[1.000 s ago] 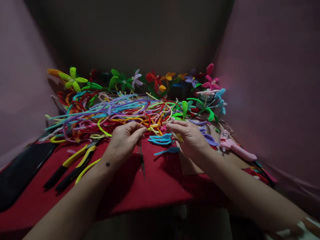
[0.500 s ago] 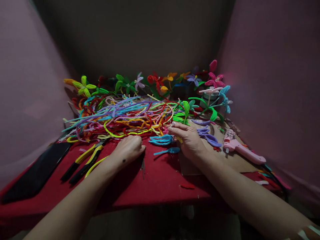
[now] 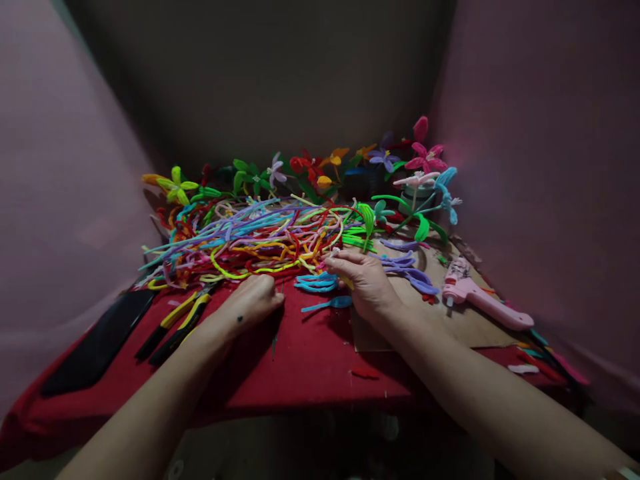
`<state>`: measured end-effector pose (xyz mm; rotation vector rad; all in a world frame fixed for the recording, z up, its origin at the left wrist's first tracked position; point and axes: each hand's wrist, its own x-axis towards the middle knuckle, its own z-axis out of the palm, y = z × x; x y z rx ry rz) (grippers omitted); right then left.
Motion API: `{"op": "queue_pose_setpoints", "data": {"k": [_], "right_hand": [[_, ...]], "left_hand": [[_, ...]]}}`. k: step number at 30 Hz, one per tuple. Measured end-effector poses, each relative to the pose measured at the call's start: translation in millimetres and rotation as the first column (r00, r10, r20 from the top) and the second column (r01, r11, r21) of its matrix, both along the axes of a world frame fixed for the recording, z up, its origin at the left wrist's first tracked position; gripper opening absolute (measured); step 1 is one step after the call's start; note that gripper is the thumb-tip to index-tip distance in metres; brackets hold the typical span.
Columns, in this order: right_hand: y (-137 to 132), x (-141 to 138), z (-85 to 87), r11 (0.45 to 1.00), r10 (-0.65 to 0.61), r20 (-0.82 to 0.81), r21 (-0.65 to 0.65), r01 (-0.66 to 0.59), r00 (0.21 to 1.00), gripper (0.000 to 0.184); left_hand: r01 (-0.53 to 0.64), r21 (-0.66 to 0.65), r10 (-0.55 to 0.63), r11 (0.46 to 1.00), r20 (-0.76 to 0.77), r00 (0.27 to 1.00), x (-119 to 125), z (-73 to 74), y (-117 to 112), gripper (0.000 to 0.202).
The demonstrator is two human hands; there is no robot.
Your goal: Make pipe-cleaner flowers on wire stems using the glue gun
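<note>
My left hand (image 3: 250,303) rests knuckles-up on the red cloth (image 3: 310,363), fingers curled round a thin dark wire (image 3: 275,333) that sticks out toward me. My right hand (image 3: 367,280) is at the near edge of a big pile of coloured pipe cleaners (image 3: 255,237). Its fingers are pinched on a small yellow piece (image 3: 349,284) with a pale tip. Between the hands lie several blue looped petals (image 3: 316,283) and one single blue petal (image 3: 330,304).
Yellow-handled pliers (image 3: 175,323) and a long black object (image 3: 97,345) lie at the left. Purple petals (image 3: 411,270), a pink glue gun (image 3: 480,301) and brown cardboard (image 3: 450,323) are on the right. Finished pipe-cleaner flowers (image 3: 425,159) line the back edge.
My left hand dropped from a raised pinch onto the cloth, bringing the thin wire with it. My right hand stayed near the pile's edge. The camera view shifted slightly.
</note>
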<state>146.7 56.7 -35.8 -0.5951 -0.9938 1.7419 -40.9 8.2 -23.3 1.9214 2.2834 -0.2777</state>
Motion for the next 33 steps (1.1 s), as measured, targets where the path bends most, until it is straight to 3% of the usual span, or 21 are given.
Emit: {"op": "queue_pose_setpoints", "data": {"k": [5, 11, 18, 25, 28, 31, 33], "right_hand": [[0.4, 0.5, 1.8, 1.0, -0.01, 0.008, 0.026, 0.01, 1.0, 0.009], [0.8, 1.4, 2.7, 0.999, -0.029, 0.036, 0.014, 0.029, 0.999, 0.012], [3.2, -0.5, -1.2, 0.999, -0.036, 0.018, 0.041, 0.035, 0.999, 0.011], [2.7, 1.3, -2.9, 0.998, 0.051, 0.007, -0.02, -0.051, 0.999, 0.016], [3.8, 1.4, -4.9, 0.994, 0.105, -0.01, -0.035, -0.105, 0.994, 0.015], [4.0, 1.8, -5.7, 0.985, 0.171, -0.028, -0.019, -0.172, 0.985, 0.013], [3.1, 2.7, -4.4, 0.977, 0.212, -0.048, -0.007, -0.213, 0.976, 0.011]], "left_hand": [[-0.089, 0.057, 0.086, 0.994, 0.048, 0.995, 4.0, -0.1, 5.4, 0.02], [-0.203, 0.025, 0.187, 0.979, 0.291, 0.938, -0.2, 6.6, 5.6, 0.018], [-0.189, -0.17, 0.254, 0.967, 0.618, 0.744, -8.9, 11.1, -18.1, 0.024], [-0.113, -0.245, 0.266, 0.963, 0.793, 0.549, 5.3, 22.5, -45.7, 0.016], [-0.05, -0.093, 0.105, 0.994, 0.84, 0.533, 12.6, 36.7, -53.0, 0.015], [0.004, 0.185, -0.149, 0.983, 0.774, 0.616, 18.3, 51.0, -52.5, 0.01], [0.057, 0.282, -0.248, 0.958, 0.71, 0.659, 22.1, 56.5, -47.9, 0.009]]}}
